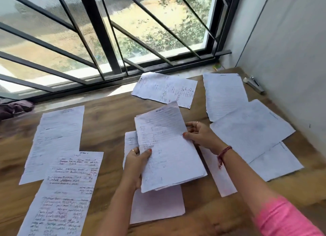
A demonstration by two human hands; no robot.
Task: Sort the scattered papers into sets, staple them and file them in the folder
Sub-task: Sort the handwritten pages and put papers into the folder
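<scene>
While both hands pinched a thin sheaf of pages (165, 147) above the wooden table (109, 123), the left hand (136, 161) at its lower left edge with thumb on top and the right hand (199, 133) at its right edge, the bottom edges looked uneven. Stapled that way, the set would probably bind crooked. Loose sheets (58, 140) lay all around, so a wrong page could join; the stapler (254, 85) sat well apart in the far corner, and no folder showed.
</scene>
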